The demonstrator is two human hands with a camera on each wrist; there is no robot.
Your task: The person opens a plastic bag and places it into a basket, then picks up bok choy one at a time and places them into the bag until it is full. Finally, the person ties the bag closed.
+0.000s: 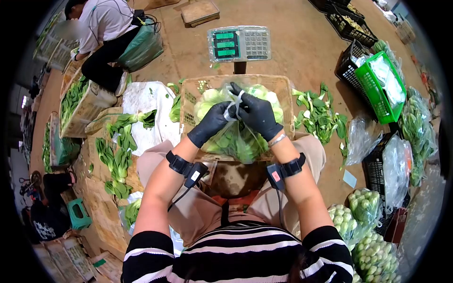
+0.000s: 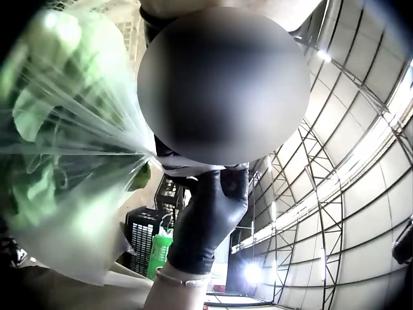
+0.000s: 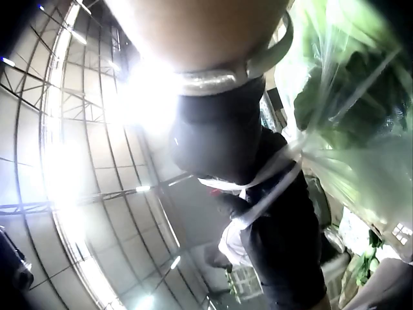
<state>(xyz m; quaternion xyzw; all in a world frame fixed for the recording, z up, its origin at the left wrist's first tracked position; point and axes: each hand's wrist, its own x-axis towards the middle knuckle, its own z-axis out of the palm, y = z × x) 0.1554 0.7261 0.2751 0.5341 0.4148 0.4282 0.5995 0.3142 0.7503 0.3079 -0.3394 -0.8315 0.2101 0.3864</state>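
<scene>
A clear plastic bag (image 1: 245, 146) full of leafy green vegetables sits in a tan plastic crate (image 1: 287, 89) in front of the person. Its neck (image 2: 143, 154) is gathered tight, with folds fanning out over the leaves. Black gloves cover both hands. At the bag's top, the left hand (image 1: 211, 124) pinches a whitish plastic strip (image 3: 274, 187) from the left. From the right, the right hand (image 1: 260, 115) holds the strip too, and a loop of it crosses its fingers. The left wrist view has a blurred disc over part of the hands.
A scale display (image 1: 239, 44) stands just behind the crate. Loose greens (image 1: 321, 113) lie on the floor to the right, more (image 1: 120, 162) on the left. Black crates, a green basket (image 1: 363, 78) and bagged vegetables (image 1: 373, 257) line the right side. Another person (image 1: 106, 28) sits upper left.
</scene>
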